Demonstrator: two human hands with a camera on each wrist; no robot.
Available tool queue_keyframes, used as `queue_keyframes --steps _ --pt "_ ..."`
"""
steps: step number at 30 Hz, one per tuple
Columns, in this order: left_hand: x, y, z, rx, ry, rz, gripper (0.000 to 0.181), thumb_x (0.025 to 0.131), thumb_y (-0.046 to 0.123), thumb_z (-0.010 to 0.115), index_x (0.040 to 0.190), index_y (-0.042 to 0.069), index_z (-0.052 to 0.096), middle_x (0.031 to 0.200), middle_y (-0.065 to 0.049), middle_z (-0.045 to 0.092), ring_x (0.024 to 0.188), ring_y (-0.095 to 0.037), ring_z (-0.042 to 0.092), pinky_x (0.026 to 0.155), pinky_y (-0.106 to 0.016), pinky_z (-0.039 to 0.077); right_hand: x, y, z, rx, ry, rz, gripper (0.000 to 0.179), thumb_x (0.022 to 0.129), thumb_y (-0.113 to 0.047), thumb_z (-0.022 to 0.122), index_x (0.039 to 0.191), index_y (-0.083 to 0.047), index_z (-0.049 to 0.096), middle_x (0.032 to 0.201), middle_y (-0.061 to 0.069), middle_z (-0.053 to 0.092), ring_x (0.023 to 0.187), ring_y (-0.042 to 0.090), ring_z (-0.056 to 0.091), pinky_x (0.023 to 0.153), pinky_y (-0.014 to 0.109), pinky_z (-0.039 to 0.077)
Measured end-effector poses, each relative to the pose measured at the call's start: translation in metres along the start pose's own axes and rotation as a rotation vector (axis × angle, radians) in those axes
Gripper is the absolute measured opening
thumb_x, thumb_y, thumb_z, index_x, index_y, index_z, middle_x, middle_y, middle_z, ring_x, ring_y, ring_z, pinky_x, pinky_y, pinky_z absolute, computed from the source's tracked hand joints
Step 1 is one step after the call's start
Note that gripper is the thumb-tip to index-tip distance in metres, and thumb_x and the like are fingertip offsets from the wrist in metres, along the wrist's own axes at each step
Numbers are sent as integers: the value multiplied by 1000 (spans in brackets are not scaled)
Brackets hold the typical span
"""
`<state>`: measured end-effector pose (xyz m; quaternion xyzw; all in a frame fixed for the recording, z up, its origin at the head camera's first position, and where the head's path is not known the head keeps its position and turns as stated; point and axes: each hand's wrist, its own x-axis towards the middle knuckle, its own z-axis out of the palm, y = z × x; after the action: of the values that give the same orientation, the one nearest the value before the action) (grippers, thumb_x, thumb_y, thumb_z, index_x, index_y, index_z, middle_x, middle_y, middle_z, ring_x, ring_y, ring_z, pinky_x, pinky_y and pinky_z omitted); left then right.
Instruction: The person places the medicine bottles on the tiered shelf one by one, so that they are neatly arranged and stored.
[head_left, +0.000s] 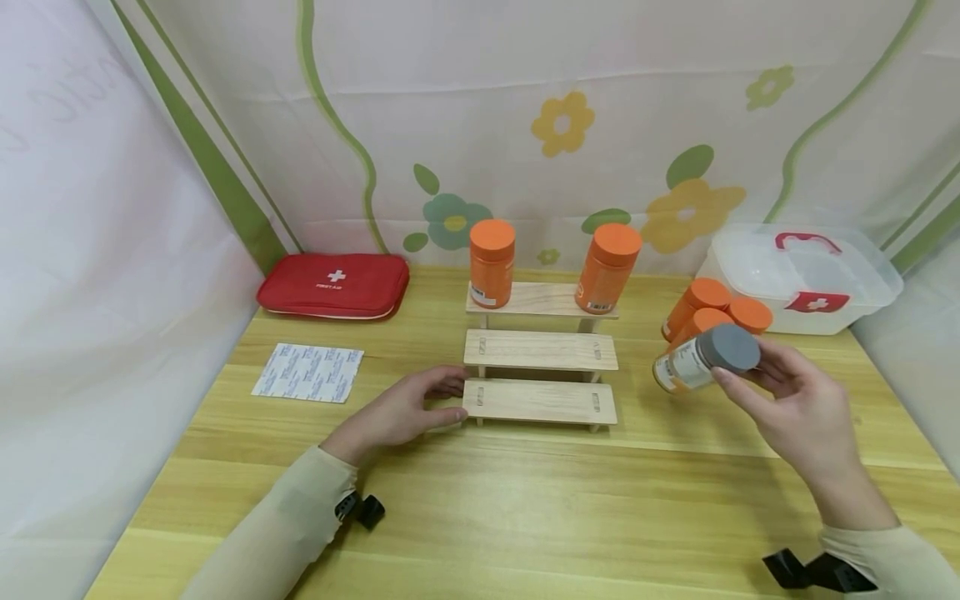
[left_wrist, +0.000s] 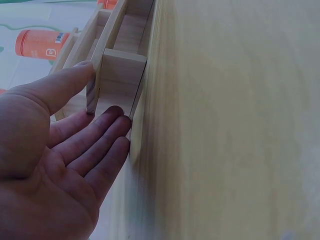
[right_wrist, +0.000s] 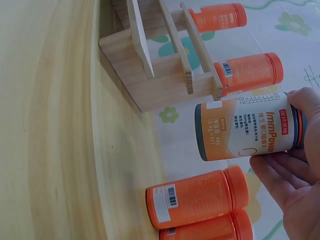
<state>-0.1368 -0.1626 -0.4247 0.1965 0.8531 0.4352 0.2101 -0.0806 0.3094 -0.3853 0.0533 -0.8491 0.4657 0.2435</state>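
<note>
My right hand (head_left: 806,404) grips a supplement bottle (head_left: 684,367) by its grey lid, with thumb and fingers around the cap. The bottle is tilted and held above the table, its white and orange label showing in the right wrist view (right_wrist: 247,129). My left hand (head_left: 401,408) holds the left end of the lowest step of a three-tier wooden stand (head_left: 540,402), thumb at the front corner and fingers toward the back. On the top step stand two orange bottles, one at the left (head_left: 491,265) and one at the right (head_left: 609,268).
Three orange bottles (head_left: 707,293) cluster behind the held bottle, beside a clear first-aid box (head_left: 806,275) with a red handle. A red first-aid pouch (head_left: 333,286) lies at the back left. In front of it is a flat white printed packet (head_left: 308,372).
</note>
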Motion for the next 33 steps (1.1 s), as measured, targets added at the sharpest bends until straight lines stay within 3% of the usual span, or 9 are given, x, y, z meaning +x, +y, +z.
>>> queue_keyframes --steps 14,22,33 --pt "1 -3 0 -2 -4 6 60 101 31 79 155 15 55 146 -2 67 138 -25 62 124 -53 46 14 -24 19 97 -25 -143 58 77 27 79 131 12 68 120 -13 73 103 -2 72 91 8 57" --pt "0 -4 0 -4 -3 2 60 101 32 78 155 16 55 146 -2 67 138 -25 62 124 -53 46 22 -40 32 95 -46 -189 61 74 27 81 131 13 67 122 -17 72 107 -7 72 92 6 55" --pt "1 -2 -1 -2 -6 12 59 102 30 78 154 16 56 146 -2 67 138 -25 62 123 -53 47 31 -55 55 147 -97 -227 62 71 28 81 130 13 68 118 -14 72 103 -1 71 93 7 56"
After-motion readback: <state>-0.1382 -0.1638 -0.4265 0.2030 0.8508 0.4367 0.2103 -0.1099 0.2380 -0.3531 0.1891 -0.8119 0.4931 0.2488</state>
